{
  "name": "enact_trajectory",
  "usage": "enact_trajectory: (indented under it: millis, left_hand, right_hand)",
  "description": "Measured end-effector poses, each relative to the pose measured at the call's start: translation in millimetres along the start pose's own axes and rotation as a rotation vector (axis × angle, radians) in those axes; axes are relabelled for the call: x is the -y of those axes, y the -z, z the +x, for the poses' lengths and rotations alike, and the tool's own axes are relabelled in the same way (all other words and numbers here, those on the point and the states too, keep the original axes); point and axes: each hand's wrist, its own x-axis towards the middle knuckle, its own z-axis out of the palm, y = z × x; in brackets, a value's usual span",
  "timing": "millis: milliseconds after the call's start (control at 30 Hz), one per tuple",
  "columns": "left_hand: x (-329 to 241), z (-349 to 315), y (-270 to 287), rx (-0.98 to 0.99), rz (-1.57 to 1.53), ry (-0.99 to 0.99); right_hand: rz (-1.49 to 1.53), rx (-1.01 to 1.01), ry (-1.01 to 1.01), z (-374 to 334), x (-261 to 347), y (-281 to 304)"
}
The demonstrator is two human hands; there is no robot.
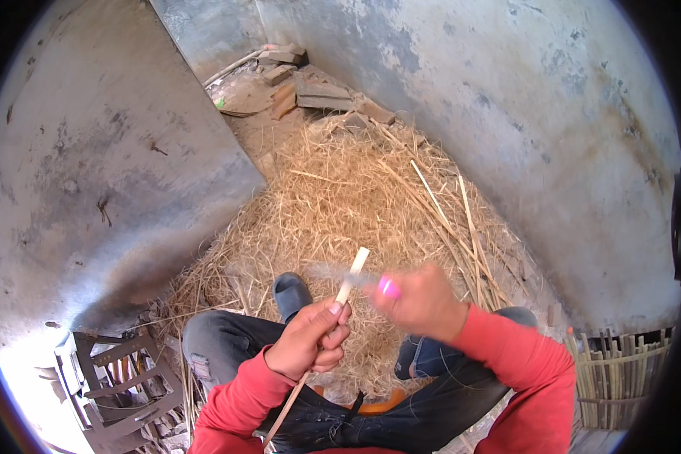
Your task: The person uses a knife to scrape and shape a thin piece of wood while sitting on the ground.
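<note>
My left hand [306, 344] is wrapped round a pale, flat bamboo-like strip [353, 274]. Its top end stands above my fist, and its lower part runs down past my left forearm toward my lap. In my right hand [425, 304] is a knife [389, 287] with a pink handle. The blade is smeared by motion and points left, crossing the upper part of the strip just above my left fist. Whether the edge touches the strip cannot be made out.
Curly pale shavings [333, 197] cover the floor ahead, with loose long strips [473, 234] along their right side. Bricks [324, 97] lie by the far corner. A dark slotted frame [129, 382] stands lower left, and a slatted basket [617, 374] lower right. Walls rise on both sides.
</note>
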Motion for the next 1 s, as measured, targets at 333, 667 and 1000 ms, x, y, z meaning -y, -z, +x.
enact_trajectory:
  millis: [333, 667, 1000]
  left_hand:
    - [-6, -4, 9, 0.288, -0.296, 0.123]
    - [0, 5, 7, 0.215, -0.238, 0.086]
    - [38, 27, -1, -0.042, 0.322, -0.404]
  right_hand:
    - [0.257, -0.222, -0.295, 13, 0, 32]
    - [0.501, -0.074, -0.321, 8, 21, 6]
    - [0.503, -0.145, -0.449, 11, 2, 25]
